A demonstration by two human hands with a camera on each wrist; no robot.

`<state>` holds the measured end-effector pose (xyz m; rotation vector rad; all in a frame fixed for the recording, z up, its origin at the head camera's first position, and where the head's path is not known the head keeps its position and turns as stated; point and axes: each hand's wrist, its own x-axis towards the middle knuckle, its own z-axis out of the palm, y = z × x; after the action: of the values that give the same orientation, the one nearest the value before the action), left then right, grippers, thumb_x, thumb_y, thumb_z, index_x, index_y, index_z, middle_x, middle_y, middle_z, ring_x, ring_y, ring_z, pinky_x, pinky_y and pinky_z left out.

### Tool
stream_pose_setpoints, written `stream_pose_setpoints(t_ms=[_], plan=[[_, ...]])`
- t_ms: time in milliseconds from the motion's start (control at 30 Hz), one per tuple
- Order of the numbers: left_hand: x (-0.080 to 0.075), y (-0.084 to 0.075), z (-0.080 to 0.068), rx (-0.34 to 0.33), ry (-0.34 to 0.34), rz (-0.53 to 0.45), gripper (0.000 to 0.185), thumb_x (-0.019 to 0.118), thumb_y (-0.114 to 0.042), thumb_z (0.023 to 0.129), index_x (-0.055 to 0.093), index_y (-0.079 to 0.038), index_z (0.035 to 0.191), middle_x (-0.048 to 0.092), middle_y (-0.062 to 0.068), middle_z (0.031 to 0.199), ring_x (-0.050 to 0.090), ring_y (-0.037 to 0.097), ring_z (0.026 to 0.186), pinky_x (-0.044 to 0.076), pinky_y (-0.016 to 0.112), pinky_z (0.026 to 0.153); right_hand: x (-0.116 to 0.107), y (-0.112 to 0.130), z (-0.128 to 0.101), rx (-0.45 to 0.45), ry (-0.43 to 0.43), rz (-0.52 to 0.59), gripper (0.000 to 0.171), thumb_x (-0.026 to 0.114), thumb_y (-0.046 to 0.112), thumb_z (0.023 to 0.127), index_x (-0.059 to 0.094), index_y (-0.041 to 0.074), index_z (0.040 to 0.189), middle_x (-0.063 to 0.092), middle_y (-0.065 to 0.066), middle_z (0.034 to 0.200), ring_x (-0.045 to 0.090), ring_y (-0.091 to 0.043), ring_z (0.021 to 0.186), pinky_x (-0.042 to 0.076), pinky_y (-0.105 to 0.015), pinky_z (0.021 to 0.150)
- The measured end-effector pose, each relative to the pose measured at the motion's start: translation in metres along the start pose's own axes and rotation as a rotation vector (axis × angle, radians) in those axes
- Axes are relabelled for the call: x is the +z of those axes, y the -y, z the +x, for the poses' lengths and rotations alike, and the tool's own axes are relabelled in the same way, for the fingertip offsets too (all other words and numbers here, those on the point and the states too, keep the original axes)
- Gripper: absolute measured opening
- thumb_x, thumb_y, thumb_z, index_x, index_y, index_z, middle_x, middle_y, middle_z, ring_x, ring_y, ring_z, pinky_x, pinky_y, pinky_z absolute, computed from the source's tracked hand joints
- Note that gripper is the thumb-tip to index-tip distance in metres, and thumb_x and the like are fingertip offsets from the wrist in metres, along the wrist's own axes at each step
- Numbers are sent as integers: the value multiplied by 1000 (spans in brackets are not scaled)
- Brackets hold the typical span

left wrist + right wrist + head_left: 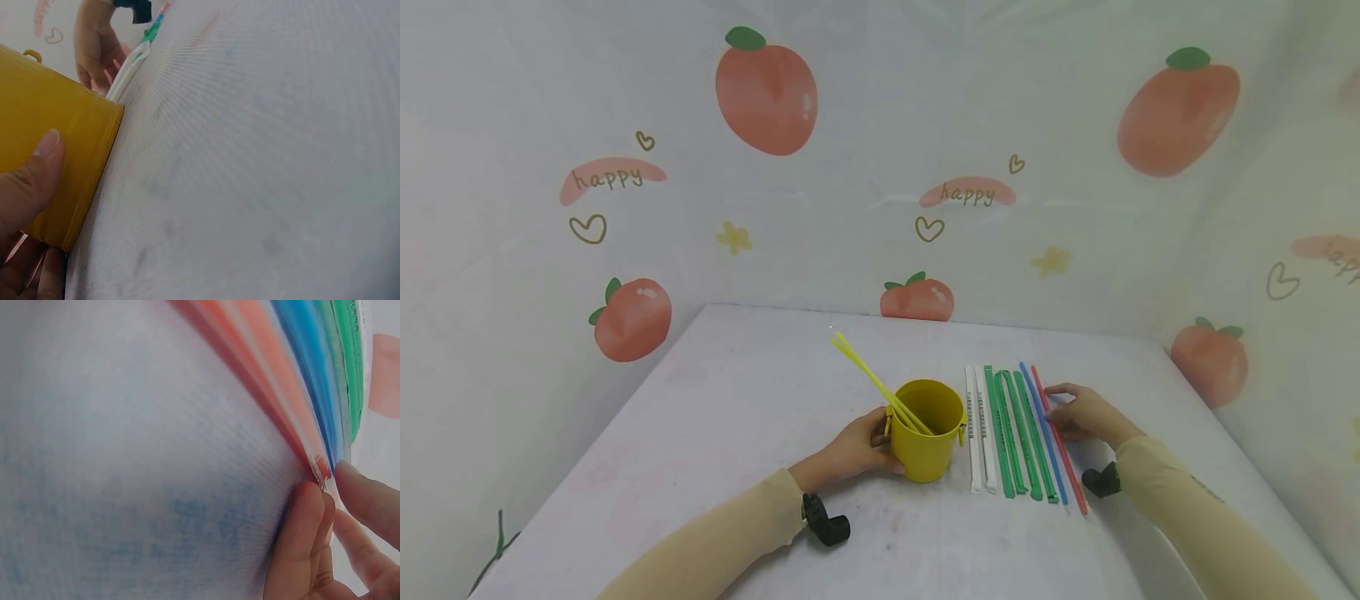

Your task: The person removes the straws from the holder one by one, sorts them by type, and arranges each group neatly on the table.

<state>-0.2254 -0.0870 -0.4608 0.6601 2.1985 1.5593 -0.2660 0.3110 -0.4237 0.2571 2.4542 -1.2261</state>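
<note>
My left hand [857,446] grips a small yellow bucket [925,458] from its left side. In the left wrist view the thumb [37,175] lies along the bucket wall, other fingers beneath it. Yellow straws [868,375] lean out of the bucket toward the upper left. On the right, my right hand [1086,417] touches the upper part of a red straw [1071,479] with thumb and a finger spread a little apart. Beside the red one lies a blue straw [1054,462]. In the right wrist view the red straw's end [320,469] is partly behind the fingertips.
Several green-wrapped straws [1011,467] and two white-wrapped straws [976,454] lie side by side between bucket and blue straw. All rest on a white-covered table [760,375]. A white curtain [850,225] printed with fruit and hearts hangs behind.
</note>
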Motion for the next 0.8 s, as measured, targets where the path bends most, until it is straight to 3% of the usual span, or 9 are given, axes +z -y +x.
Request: stream_pose_setpoints(t_ms=[333,567,700,800], plan=[[0,0,0,16,7,-9,77,82,-9,75,42,-12,141,48,5,145,43,27,137,37,43,114,-1,-1,1,10,8,5,70,67,14,91,29,1,148,56,-20,112,62,-19,83,58,-29,73],[0,0,-1,15,9,-11,78,82,-10,76,42,-12,142,47,5,146,43,28,137,38,43,114,-5,0,-2,15,3,-45,70,67,15,91,29,3,149,50,-25,123,60,-23,89,59,-30,77],[0,1,0,10,9,-7,79,83,-11,76,41,-13,142,46,4,146,43,28,137,38,43,114,-10,8,-4,-38,-11,-60,66,62,17,94,29,1,149,45,-31,133,59,-32,103,57,-40,89],[-1,1,0,13,7,-8,78,82,-10,76,41,-13,142,47,4,146,43,27,137,38,42,114,-12,23,-5,-141,-30,20,64,58,19,97,28,-3,148,44,-34,136,58,-37,113,53,-48,97]])
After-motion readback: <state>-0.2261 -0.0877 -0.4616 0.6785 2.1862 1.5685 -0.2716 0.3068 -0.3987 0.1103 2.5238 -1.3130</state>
